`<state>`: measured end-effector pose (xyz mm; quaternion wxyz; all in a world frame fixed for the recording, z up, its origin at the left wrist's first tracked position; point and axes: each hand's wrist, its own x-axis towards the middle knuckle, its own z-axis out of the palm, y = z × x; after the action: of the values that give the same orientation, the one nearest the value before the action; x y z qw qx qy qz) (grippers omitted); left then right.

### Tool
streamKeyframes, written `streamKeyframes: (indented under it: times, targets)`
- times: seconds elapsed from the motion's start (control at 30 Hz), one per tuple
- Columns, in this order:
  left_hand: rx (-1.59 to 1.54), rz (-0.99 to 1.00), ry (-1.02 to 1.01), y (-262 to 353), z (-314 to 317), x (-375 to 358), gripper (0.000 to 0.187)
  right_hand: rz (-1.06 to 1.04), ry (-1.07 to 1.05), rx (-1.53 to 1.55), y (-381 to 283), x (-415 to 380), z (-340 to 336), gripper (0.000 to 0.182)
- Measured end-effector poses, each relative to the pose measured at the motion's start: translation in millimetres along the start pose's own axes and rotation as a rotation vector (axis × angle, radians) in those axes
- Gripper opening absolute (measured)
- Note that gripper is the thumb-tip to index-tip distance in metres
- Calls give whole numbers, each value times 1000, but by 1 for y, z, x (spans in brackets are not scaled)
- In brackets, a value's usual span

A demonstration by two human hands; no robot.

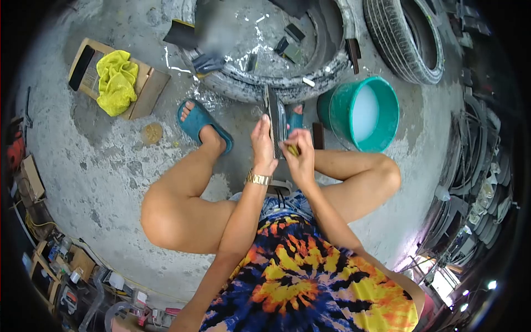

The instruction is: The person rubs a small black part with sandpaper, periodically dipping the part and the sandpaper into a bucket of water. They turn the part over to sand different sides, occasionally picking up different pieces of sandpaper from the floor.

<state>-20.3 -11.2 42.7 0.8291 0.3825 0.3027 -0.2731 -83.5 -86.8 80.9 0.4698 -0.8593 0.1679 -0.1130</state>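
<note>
- The long dark piece (281, 124) lies between the two hands, in front of the person's lap, with its long axis running almost straight away from the body.
- Its near end sits level with the hands; its far end points at the large tyre (332, 72) on the floor and overlaps the tyre's near edge in this view.
- The left hand (263, 144) flanks the piece on its left side, closed against it, fingers pointing away from the body along that long edge.
- The right hand (301, 157) is on the opposite side, by the near end, its fingertips drawn together in a pinch on a small yellow item (293, 150).
- From that pinch, the piece lies just to the left, and most of its length stretches ahead, beyond the fingertips.
- The yellow item is right beside the dark face; whether it touches that face is hard to tell, since the fingers cover much of it.
- Of the two, the left hand has the piece itself; the right is the nearer to the green bucket (338, 110) of whitish liquid, which stands ahead and to the right, well apart from both hands.
</note>
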Motion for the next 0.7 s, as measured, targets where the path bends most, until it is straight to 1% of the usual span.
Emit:
streamKeyframes:
  times: [0.07, 0.1, 0.13, 0.17, 0.2, 0.27, 0.3, 0.33, 0.37, 0.4, 0.43, 0.47, 0.5, 0.53, 0.57, 0.6, 0.67, 0.7]
  targets:
    - [-50, 18, 51, -5, -1, 2, 28, 22, -4, -18, 9, 20, 4, 21]
    - [-49, -3, 13, -3, -3, -2, 28, 42, 22, -48, 17, 43, 12, 20]
    - [-44, -17, 16, -3, -5, -6, 28, 62, 44, -81, 26, 67, 22, 20]
    - [-28, -29, -9, -2, -7, -7, 27, 136, 101, 60, 35, 74, 34, 17]
    - [-11, -31, -41, 3, -7, -6, 27, 134, 108, 62, 32, 63, 31, 17]
    - [8, 20, -27, -2, -7, 3, 27, -6, 87, -137, 17, 36, 17, 15]
    - [-14, 9, -4, -4, -7, 5, 26, -8, 62, -82, 10, 25, 13, 15]
    - [-30, -3, 22, -5, -9, 6, 26, -13, 66, -74, 15, 37, 19, 15]
    - [-23, 21, -15, -8, -15, 6, 28, -8, 99, -137, 24, 55, 26, 15]
    - [-10, 8, -11, -8, -18, -1, 28, 5, 130, -206, 30, 71, 29, 15]
    - [48, 11, -54, -3, -18, -5, 29, 60, 76, -224, 32, 89, 28, 15]
    - [109, 24, -110, 5, -15, -4, 30, 58, 99, -217, 25, 91, 23, 15]
    - [167, 72, -170, 4, -15, -4, 33, 95, 101, -117, 19, 92, 12, 13]
    - [176, 76, -185, 5, -11, -4, 33, 134, 97, -19, 14, 89, 0, 12]
    - [176, 153, -209, 4, -8, -6, 34, 294, 26, 292, 12, 81, -17, 9]
    - [176, 230, -233, 4, -7, -8, 34, 459, -14, 651, -18, 71, -38, 7]
    - [185, 261, -289, 4, -8, -11, 34, 413, -113, 738, -21, 49, -48, 10]
    - [340, 380, -285, 3, -9, -12, 33, 379, -150, 665, -20, 45, -45, 10]
